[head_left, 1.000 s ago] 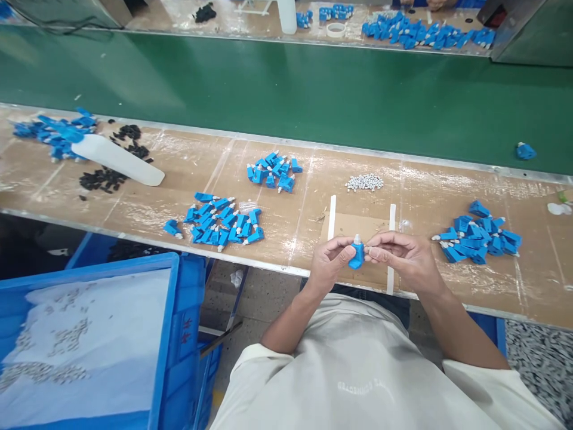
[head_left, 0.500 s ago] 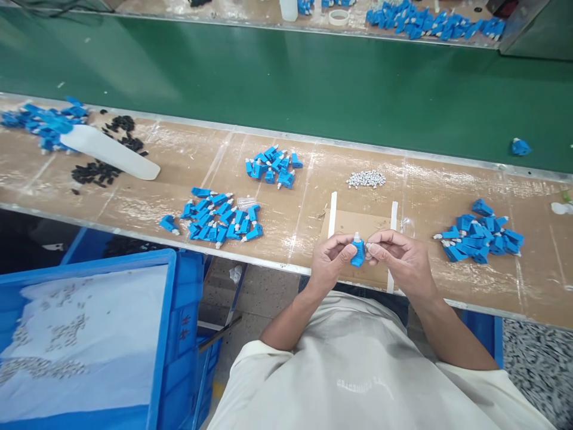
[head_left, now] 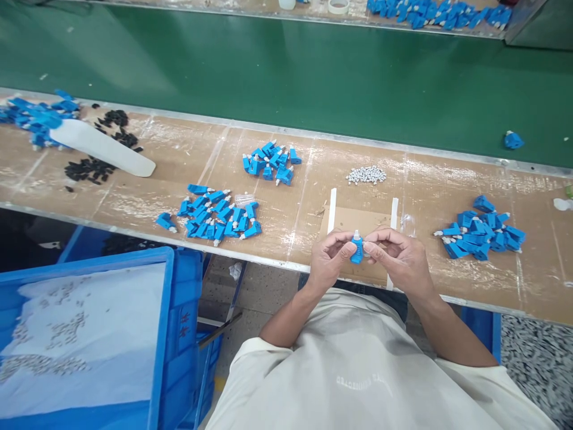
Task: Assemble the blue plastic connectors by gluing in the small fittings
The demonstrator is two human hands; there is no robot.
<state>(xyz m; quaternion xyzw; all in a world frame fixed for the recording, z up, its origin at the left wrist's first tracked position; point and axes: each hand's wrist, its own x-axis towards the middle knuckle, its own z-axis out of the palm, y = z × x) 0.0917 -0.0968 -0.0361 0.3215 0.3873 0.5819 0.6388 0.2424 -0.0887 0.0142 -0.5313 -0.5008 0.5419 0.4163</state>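
Note:
Between the thumb and fingers of my left hand (head_left: pixel 332 258) is a blue plastic part (head_left: pixel 357 251) with a white tip, held upright over the front of the bench. My right hand (head_left: pixel 396 255) is closed in a pinch against the part's right side. A small greyish piece shows at those right fingertips, mostly hidden by them; its kind I cannot make out. Under both hands lies a cardboard sheet (head_left: pixel 358 221) between two white strips. Beyond it is a small pile of white-grey pieces (head_left: pixel 367 175).
Similar blue parts lie in heaps at the right (head_left: pixel 481 230), the middle (head_left: pixel 271 161) and the left of the bench. A white bottle-shaped scoop (head_left: pixel 102 146) rests beside black pieces (head_left: pixel 92 170). A blue crate (head_left: pixel 168 334) stands lower left. A green belt (head_left: pixel 286 71) runs behind.
My right fingertips have moved left, closing the small gap to the blue part and pressing on its side. My left hand keeps its hold. The view has shifted slightly.

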